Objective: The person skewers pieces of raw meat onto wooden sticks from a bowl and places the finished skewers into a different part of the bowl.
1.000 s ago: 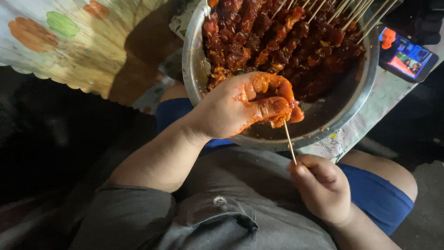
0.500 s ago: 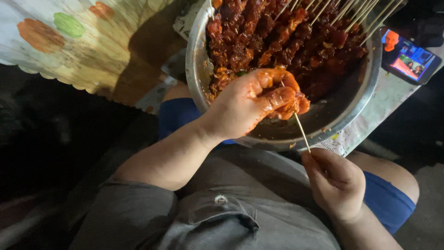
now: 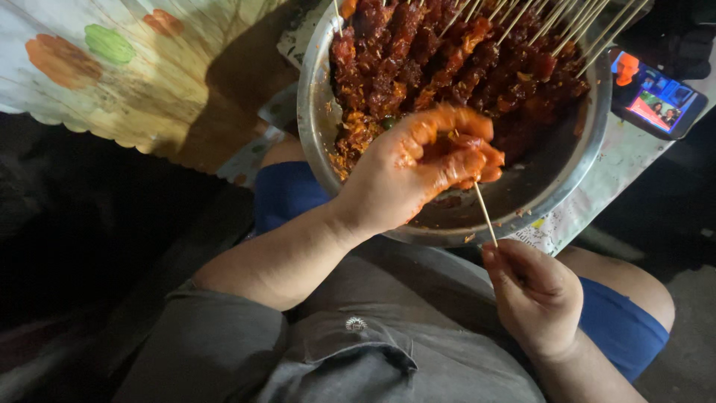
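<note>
Head view: the left hand (image 3: 406,175), smeared with orange-red sauce, is clenched around a piece of marinated red meat (image 3: 477,153) above the near rim of the round steel bowl (image 3: 313,142). Just below it, the right hand (image 3: 533,291) pinches the lower end of a thin wooden skewer (image 3: 485,215), whose upper tip runs into the meat between the left fingers. Farther in the bowl lie many loaded red meat skewers (image 3: 462,60). To the far right sits a lit phone (image 3: 656,97).
</note>
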